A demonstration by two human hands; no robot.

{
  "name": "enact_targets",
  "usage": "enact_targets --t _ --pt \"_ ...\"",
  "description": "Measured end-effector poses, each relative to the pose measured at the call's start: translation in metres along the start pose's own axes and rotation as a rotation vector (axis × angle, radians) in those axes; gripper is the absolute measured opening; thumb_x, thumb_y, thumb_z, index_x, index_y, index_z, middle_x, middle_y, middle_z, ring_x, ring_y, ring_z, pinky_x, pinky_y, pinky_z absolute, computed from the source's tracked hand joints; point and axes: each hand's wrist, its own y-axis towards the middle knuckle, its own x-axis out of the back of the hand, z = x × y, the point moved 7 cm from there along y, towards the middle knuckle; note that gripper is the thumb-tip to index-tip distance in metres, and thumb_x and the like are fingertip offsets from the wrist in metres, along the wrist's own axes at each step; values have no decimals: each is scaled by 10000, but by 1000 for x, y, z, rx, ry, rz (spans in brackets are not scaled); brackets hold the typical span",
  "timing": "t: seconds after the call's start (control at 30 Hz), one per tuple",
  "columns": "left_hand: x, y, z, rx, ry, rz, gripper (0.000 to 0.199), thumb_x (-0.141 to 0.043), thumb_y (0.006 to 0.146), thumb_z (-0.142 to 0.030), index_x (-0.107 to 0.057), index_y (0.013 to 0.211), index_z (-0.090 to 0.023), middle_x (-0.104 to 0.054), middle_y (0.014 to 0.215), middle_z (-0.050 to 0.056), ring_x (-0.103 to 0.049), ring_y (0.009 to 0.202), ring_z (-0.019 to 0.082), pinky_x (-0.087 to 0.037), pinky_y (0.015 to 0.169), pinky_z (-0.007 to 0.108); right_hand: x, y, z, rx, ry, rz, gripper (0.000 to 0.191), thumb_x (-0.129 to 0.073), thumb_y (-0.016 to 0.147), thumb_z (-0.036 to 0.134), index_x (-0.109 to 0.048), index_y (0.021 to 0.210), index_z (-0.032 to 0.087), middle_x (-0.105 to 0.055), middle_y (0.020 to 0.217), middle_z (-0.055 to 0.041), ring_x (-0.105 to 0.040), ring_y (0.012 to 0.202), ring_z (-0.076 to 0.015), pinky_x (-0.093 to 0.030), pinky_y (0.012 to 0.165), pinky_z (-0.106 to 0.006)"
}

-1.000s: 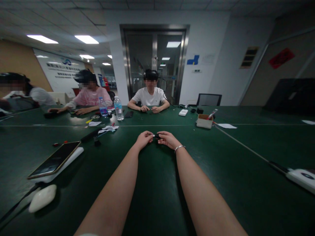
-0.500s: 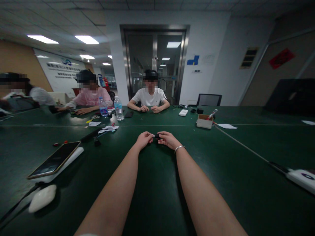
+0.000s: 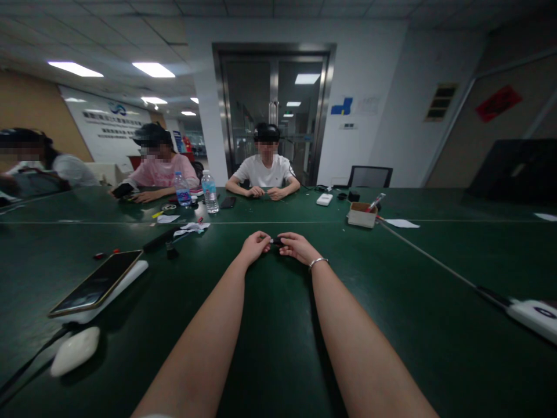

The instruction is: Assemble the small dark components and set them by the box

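My left hand (image 3: 255,247) and my right hand (image 3: 300,247) meet over the middle of the dark green table (image 3: 278,325). Between them is a small black piece with a silvery end (image 3: 275,241), perhaps a plug or a USB stick; its exact kind is too small to tell. My right fingers pinch the black part. The left thumb and fingertips close on the silvery end, partly hiding it. A bracelet circles my right wrist.
To the left lie a phone (image 3: 98,283) on a white stand and a pale mouse-shaped object (image 3: 75,351). Farther off are water bottles (image 3: 210,194), crumpled paper (image 3: 191,229) and a small box (image 3: 362,215). A white power strip (image 3: 533,318) lies right. Several people sit across the table.
My hands stay in nearly the same place, still on the small black piece. At the far left, the person in pink has moved a hand and a dark object slightly to the right.
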Motion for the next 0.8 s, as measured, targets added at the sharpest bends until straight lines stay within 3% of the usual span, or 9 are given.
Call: enact_targets --t 0.37,0.57,0.8 --pt "-1 1 3 23 -69 12 241 -699 711 -278 -585 831 -102 -613 607 17 -551 503 80 -447 529 212 0 -1 1 -3 1 -7 144 -547 835 48 -573 964 107 -667 729 -59 -620 497 -84 -574 554 -227" --pt "3 2 4 -24 6 -15 250 -723 677 -305 -621 813 -123 -624 689 30 -579 577 94 -472 586 226 0 0 0 -11 4 3 152 -545 837 50 -575 975 106 -676 743 -72 -623 503 -87 -573 551 -228" --pt "4 -3 -6 -66 49 -10 259 -711 679 -318 -616 847 -147 -573 588 -18 -557 515 92 -431 521 202 0 0 0 -7 -2 12 139 -561 838 72 -583 970 112 -676 727 -61 -617 500 -83 -573 557 -234"
